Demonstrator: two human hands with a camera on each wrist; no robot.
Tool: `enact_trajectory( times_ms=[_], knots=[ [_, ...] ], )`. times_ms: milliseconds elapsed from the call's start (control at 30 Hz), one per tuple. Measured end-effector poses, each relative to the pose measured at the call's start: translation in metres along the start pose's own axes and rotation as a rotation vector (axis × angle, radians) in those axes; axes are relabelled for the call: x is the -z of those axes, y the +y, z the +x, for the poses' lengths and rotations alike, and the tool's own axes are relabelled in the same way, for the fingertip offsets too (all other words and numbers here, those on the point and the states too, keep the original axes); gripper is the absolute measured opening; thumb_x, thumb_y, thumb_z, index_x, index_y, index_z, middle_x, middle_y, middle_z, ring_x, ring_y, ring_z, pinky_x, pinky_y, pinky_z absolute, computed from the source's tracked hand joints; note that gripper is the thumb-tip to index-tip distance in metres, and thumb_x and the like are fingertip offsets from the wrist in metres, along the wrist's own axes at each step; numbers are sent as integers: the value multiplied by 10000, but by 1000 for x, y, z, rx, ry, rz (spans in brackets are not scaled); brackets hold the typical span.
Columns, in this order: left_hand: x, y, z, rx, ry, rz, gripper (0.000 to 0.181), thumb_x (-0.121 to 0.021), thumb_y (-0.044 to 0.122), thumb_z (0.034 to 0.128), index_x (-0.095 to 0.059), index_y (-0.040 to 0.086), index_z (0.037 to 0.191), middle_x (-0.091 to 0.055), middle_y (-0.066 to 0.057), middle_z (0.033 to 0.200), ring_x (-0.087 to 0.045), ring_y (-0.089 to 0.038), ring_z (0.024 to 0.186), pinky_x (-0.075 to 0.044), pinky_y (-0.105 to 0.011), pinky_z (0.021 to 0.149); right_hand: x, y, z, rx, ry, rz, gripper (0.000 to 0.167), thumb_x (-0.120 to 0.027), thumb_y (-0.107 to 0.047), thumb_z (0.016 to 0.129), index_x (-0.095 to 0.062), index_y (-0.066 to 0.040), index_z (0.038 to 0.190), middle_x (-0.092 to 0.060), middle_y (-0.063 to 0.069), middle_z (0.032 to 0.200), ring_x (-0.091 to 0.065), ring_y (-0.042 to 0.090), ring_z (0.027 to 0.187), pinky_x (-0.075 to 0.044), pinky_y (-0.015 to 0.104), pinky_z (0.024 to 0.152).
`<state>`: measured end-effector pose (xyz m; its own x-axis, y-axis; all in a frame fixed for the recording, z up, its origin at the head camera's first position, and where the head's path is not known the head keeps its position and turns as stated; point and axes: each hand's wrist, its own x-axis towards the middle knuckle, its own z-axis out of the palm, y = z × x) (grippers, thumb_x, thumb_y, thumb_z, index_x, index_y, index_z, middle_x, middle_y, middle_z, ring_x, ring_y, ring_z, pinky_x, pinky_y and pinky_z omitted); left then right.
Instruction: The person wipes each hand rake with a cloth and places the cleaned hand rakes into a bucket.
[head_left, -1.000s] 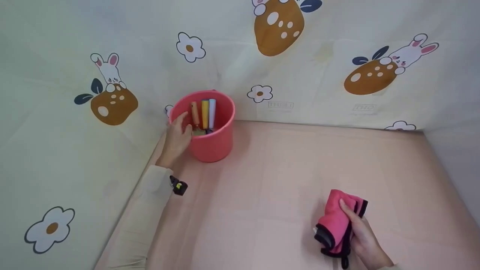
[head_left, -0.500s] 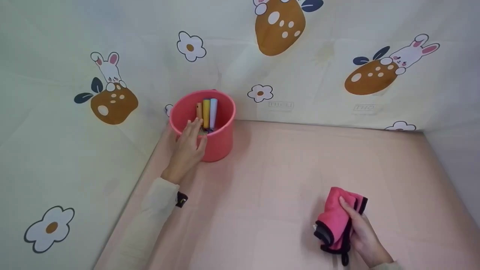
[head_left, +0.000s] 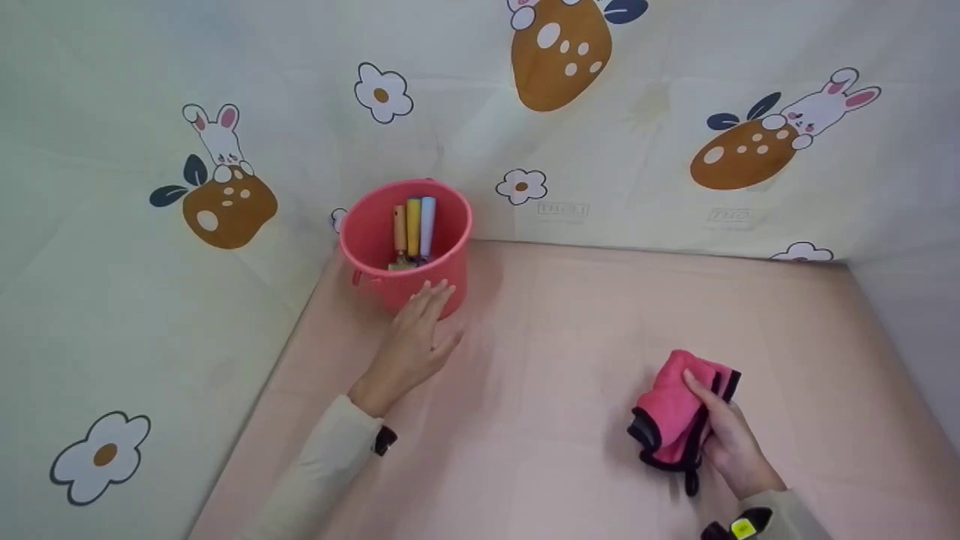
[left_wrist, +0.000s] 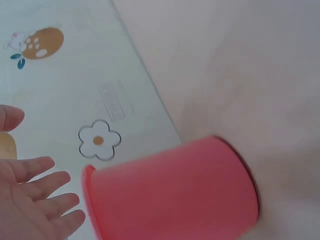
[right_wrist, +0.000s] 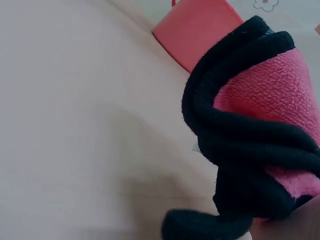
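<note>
My right hand (head_left: pixel 735 442) grips a folded pink cloth (head_left: pixel 671 405) with black edging, thumb on top, above the right part of the table. In the right wrist view the fuzzy cloth (right_wrist: pixel 272 90) and its black hanging loop (right_wrist: pixel 205 225) fill the right side. My left hand (head_left: pixel 409 345) holds nothing; its fingers are extended in front of the pink bucket (head_left: pixel 427 289). The left wrist view has the fingers of the left hand (left_wrist: pixel 35 200) apart from the bucket (left_wrist: pixel 170 195). Inside the bucket stand an orange handle (head_left: pixel 400 227), a yellow handle (head_left: pixel 413 225) and a pale blue handle (head_left: pixel 427 225).
The pink-beige tabletop (head_left: pixel 540 360) meets a pale printed wall (head_left: pixel 465 112) at the back, with further wall sheets at left and right. The bucket stands in the back left corner, close to the wall.
My left hand has left the bucket's rim and moved right and toward me. The bucket stays in place. My right hand, still holding the cloth, has risen slightly in the head view.
</note>
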<state>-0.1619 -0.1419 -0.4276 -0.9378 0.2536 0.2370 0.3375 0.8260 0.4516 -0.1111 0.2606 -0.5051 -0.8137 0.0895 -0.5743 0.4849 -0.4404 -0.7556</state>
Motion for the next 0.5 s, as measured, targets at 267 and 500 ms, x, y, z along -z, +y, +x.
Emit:
enact_trajectory(
  times_ms=[267, 500],
  knots=[
    [-14, 23, -17, -27, -114, -50, 616, -502, 498, 909, -366, 189, 1424, -333, 14, 1495, -245, -205, 1410, -260, -416, 1103, 6, -25, 23, -21, -31, 147, 55, -651, -232, 872, -626, -218, 826, -684, -116, 826, -613, -16, 819, -481, 158, 781],
    [-20, 42, -24, -80, -141, -114, 555, -502, 457, 928, -418, 162, 1390, -380, -21, 1469, -302, -215, 1386, -294, -420, 1088, 18, -50, 45, -3, -80, 248, 97, -649, -127, 867, -607, -197, 919, -688, -116, 885, -604, -29, 878, -481, 155, 795]
  ],
)
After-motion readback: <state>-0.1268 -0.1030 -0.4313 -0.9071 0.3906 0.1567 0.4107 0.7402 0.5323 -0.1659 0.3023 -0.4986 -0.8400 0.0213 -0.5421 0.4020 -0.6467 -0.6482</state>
